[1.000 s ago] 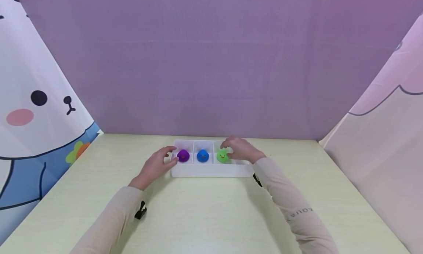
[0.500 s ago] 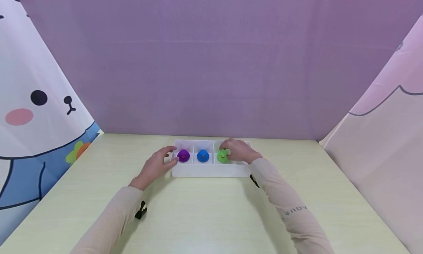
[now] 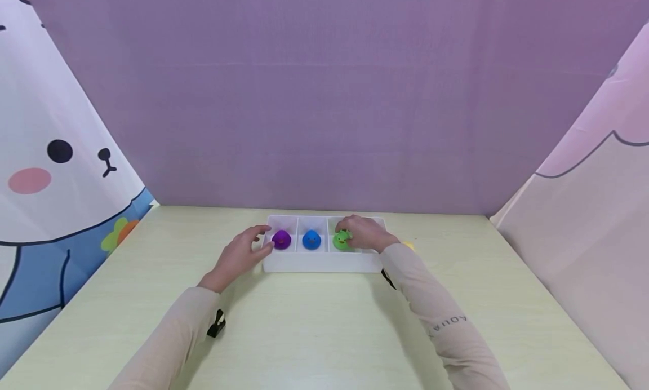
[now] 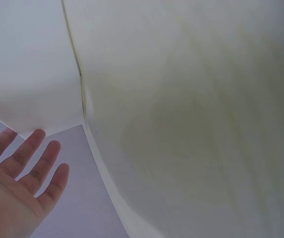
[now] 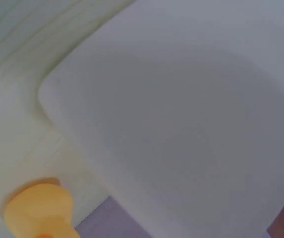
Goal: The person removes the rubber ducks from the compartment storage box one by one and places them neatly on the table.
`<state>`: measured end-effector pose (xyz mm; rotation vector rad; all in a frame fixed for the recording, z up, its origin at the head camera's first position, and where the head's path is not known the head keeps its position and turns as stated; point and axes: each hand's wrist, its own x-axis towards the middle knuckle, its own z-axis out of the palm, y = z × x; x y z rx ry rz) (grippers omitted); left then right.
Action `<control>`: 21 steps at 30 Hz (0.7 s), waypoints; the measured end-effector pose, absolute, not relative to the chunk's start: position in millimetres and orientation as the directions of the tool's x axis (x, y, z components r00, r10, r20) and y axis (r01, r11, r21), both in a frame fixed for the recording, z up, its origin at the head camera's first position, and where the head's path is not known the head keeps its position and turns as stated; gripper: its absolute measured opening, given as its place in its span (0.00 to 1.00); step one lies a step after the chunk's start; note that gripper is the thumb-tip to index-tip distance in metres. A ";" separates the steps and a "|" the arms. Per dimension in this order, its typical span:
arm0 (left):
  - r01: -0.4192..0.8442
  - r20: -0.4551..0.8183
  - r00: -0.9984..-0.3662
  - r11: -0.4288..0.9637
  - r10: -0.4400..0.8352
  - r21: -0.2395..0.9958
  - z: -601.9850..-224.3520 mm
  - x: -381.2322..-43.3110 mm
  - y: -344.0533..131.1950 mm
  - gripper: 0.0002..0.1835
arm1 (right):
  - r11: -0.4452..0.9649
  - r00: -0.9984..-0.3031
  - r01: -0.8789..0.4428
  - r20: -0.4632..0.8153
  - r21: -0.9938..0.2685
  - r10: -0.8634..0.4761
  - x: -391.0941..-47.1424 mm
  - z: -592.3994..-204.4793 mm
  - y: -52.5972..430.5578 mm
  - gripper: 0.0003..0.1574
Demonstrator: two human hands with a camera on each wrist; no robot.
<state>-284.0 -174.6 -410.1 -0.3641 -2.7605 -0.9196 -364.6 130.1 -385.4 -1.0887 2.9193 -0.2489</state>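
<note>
A white divided tray [image 3: 319, 262] stands toward the back of the table. In its compartments sit a purple toy duck [image 3: 281, 240], a blue toy duck [image 3: 311, 240] and a green toy duck [image 3: 341, 241]. My left hand [image 3: 237, 256] is at the tray's left end, its thumb and fingers spread apart; the left wrist view shows the fingers loosely extended beside the tray wall. Over the right part of the tray, my right hand [image 3: 366, 233] pinches the green duck between thumb and fingers, and covers the rightmost compartment.
Beyond the tray's right end, a yellow toy duck [image 5: 40, 210] rests on the table [image 3: 324, 328], mostly hidden behind the right wrist in the head view. A purple cloth [image 3: 324, 97] rises behind the table, with printed cloths at both sides.
My right hand has moved slightly left and down, and its fingers have closed on the green duck. The yellow duck shows past the right wrist. My left hand has stayed in place.
</note>
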 end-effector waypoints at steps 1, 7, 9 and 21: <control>0.296 0.274 -0.948 0.775 0.164 0.559 -410.0 -283.9 -174.3 0.26 | 0.746 -0.759 -0.648 0.040 -0.155 -0.650 -364.8 -385.7 130.0 0.22; 0.292 0.265 -0.950 0.773 0.167 0.562 -408.7 -282.6 -174.0 0.26 | 0.760 -0.772 -0.630 0.027 -0.159 -0.635 -364.7 -386.6 129.2 0.22; 0.289 0.258 -0.951 0.773 0.167 0.565 -408.4 -282.6 -174.0 0.26 | 0.763 -0.774 -0.628 0.025 -0.156 -0.632 -364.8 -386.9 129.0 0.22; 0.289 0.256 -0.952 0.776 0.170 0.560 -409.3 -283.8 -173.7 0.26 | 0.740 -0.750 -0.659 0.040 -0.135 -0.660 -362.6 -383.5 129.3 0.21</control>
